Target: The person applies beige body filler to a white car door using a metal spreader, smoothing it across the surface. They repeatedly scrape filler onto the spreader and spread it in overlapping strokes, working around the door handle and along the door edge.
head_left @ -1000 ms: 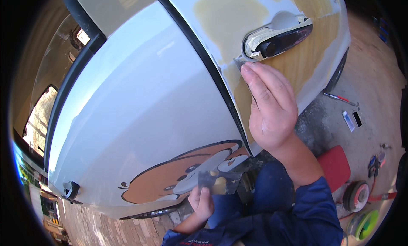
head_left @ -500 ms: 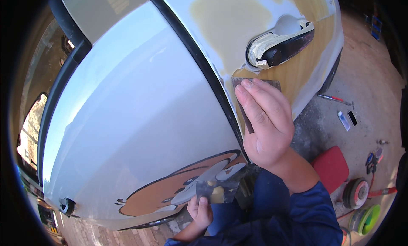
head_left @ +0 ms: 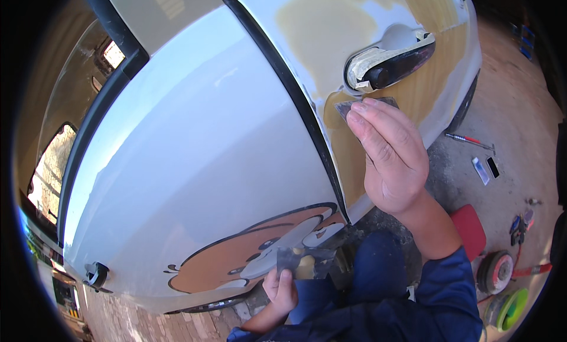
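Looks like filler-smoothing: right hand (head_left: 397,159) pinches a scraper (head_left: 344,109) at the door (head_left: 331,52), left hand (head_left: 280,290) grips a putty plate (head_left: 320,266). Next pass probably wants light, even pressure.

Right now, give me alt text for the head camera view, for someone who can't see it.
A person's right-hand grip holds a flat dark spreader at a tan-patched car panel, just below a black, partly taped door handle. The left-hand grip holds a dark plate bearing tan paste, with a cartoon decal behind it on the neighbouring panel.
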`<state>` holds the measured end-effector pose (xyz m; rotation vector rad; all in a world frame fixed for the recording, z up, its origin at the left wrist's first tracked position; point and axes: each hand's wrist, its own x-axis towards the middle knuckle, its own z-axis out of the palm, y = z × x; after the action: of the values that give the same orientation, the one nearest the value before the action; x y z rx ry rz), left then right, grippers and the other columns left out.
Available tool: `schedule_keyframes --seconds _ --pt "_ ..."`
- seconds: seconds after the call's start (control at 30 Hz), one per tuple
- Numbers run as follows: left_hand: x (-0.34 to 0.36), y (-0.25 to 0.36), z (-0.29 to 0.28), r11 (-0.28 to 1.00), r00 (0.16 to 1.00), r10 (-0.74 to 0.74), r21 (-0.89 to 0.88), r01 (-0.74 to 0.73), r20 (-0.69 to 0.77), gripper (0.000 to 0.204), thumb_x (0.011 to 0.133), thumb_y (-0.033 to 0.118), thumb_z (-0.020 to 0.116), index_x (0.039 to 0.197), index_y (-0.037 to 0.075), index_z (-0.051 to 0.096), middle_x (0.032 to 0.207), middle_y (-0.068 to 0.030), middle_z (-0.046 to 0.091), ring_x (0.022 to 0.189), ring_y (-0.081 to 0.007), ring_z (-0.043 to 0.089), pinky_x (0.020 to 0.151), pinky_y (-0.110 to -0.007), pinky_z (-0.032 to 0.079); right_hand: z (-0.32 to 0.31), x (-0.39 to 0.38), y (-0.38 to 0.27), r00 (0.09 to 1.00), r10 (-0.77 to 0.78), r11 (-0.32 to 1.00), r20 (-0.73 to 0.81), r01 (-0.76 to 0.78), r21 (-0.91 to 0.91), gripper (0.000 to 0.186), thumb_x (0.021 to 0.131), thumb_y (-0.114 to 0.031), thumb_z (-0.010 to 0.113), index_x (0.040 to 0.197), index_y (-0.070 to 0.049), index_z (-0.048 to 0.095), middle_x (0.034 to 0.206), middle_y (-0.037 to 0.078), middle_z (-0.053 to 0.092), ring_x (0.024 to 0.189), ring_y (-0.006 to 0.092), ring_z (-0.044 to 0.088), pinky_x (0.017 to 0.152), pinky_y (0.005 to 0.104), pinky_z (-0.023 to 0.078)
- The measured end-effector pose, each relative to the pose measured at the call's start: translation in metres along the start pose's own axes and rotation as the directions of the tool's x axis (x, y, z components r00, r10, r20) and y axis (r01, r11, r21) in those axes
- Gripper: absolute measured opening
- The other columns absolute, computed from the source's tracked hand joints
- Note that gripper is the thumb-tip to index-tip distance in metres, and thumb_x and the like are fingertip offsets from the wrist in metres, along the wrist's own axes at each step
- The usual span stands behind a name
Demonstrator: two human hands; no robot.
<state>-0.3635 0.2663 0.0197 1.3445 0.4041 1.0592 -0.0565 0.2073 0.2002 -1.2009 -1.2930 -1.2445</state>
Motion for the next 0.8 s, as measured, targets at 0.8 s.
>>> schedule_keyframes --seconds 0.8 --pt "0.004 -0.011 -0.005 0.998 0.998 -0.063 -0.016 0.064 0.031 0.035 0.102 0.014 0.056 0.123 -0.014 0.062 0.12 -0.02 0.069 0.112 -0.0254 0.064 0.105 -0.038 0.046 0.002 -0.044 0.009 0.959 -0.178 0.984 0.22 0.176 0.028 0.027 0.082 -0.004 0.073 0.108 -0.005 0.078 0.121 0.007 0.07 0.118 0.0283 0.064 0.099 0.0433 0.056"
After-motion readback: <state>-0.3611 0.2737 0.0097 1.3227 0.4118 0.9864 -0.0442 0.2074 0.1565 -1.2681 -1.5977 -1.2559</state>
